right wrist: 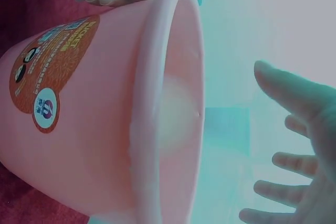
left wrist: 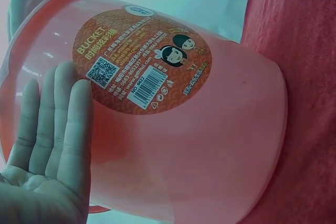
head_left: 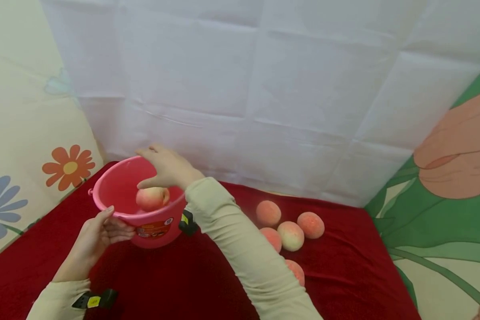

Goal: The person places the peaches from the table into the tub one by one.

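Note:
A pink bucket (head_left: 156,242) stands on the red cloth, its printed label (left wrist: 142,61) facing me. My left hand (head_left: 98,233) holds its near left rim, thumb over the edge and fingers along the outside wall. Above the bucket's mouth is my right hand (head_left: 168,169), fingers spread and nothing in its grasp, as the right wrist view also shows. Below that hand, a peach (head_left: 150,198) lies inside the bucket, with part of another visible beside it. In the right wrist view a pale, blurred peach (right wrist: 176,114) shows past the rim.
Several peaches lie loose on the cloth to the right, among them a pale peach (head_left: 291,236) and a redder peach (head_left: 311,225). My right sleeve (head_left: 244,249) partly covers some. A white sheet (head_left: 240,89) hangs behind, with patterned cloths at both sides.

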`<state>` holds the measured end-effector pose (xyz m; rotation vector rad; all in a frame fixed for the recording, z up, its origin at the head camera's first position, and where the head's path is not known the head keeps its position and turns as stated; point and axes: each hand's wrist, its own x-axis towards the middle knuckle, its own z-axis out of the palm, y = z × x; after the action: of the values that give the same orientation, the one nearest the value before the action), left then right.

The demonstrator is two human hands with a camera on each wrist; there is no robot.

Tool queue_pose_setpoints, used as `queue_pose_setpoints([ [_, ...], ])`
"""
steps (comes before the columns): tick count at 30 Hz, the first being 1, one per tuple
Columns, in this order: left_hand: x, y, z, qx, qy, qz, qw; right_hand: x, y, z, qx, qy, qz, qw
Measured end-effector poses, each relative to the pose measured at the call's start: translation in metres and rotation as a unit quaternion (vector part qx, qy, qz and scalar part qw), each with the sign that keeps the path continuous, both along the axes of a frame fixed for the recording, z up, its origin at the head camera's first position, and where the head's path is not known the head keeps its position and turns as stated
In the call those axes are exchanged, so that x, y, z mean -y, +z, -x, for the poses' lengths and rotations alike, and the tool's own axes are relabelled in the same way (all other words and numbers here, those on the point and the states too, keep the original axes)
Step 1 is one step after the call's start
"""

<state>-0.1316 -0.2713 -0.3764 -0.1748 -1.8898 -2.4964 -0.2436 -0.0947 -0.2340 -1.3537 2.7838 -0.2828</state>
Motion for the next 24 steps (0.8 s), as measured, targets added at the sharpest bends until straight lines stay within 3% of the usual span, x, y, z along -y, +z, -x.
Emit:
queue_pose_setpoints([
  [6, 0.001, 0.002, 0.0, -0.009, -0.007, -0.007, 0.9999, -0.001, -0.001, -0.001, 0.024, -0.022, -0.015, 0.999],
  [17, 0.005, 0.0, 0.001, -0.008, -0.013, -0.028, 0.9995, -0.009, -0.003, -0.001, -0.003, -0.018, -0.035, 0.999],
  [24, 0.006, -0.004, 0.004, -0.009, -0.013, -0.018, 0.9997, -0.027, -0.005, 0.003, -0.011, -0.01, -0.004, 1.0],
])
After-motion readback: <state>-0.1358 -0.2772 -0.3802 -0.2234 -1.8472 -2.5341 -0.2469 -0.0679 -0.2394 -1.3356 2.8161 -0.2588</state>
